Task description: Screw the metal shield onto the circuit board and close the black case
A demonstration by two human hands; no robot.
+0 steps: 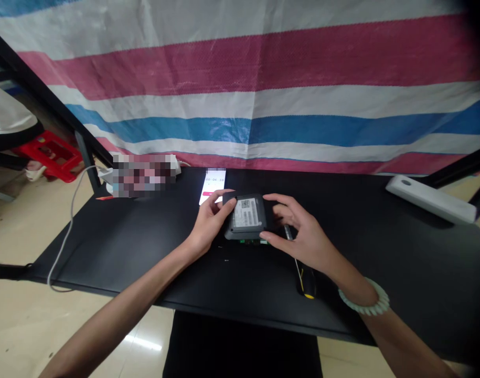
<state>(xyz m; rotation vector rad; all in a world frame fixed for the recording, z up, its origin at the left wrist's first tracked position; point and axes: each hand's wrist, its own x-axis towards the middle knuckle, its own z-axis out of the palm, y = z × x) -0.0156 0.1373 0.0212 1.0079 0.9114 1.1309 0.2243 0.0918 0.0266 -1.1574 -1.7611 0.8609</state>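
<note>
A small black electronic device [266,212] with a white printed label [246,212] is between my two hands over the black table. Green circuit board [247,242] shows along its near edge. My left hand [208,220] grips the left side, thumb on top and fingers partly hidden behind. On the right side, my right hand [302,231] holds the casing by thumb and forefinger, the other fingers curled. Beneath that hand lies a screwdriver [308,283] with a black and yellow handle. Two tiny pieces, perhaps screws [226,260], rest on the table nearer me.
Behind the device lies a lit phone [213,184] with a timer. A long white device [432,199] sits at the far right. Blurred items [145,177] and a grey cable [71,220] are at the left. A striped sheet [255,63] hangs behind; beyond are a red stool [53,155] and a person.
</note>
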